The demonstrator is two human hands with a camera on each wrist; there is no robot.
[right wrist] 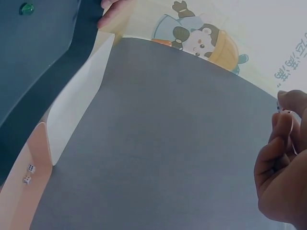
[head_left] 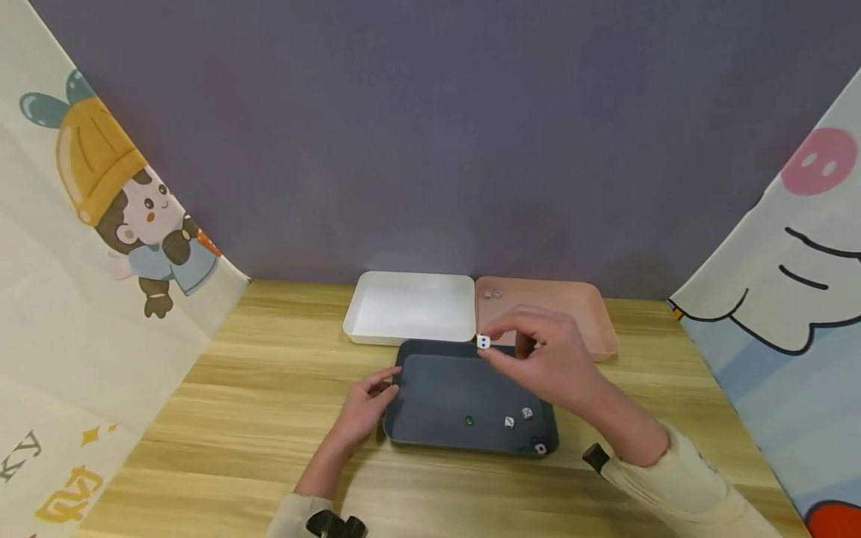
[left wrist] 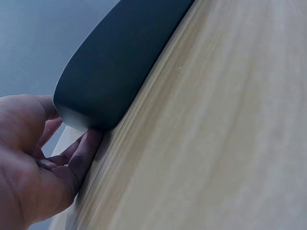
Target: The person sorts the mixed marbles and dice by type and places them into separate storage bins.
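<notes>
Head view: below the dice (head_left: 492,294) of pink tray (head_left: 565,300) in frame, white die (head_left: 483,341) is pinched by right hand (head_left: 550,359); gray tray (head_left: 437,392) is touched by relaxed left hand (head_left: 363,407).

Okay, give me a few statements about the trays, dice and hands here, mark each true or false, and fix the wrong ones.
1. The right hand pinches a white die. True.
2. Two dice lie in the pink tray. True.
3. The left hand touches the pink tray. False: the left hand touches the dark tray.
4. The white tray stands beside the pink tray. True.
5. The green piece lies in the white tray. False: the green piece lies in the dark tray.
</notes>
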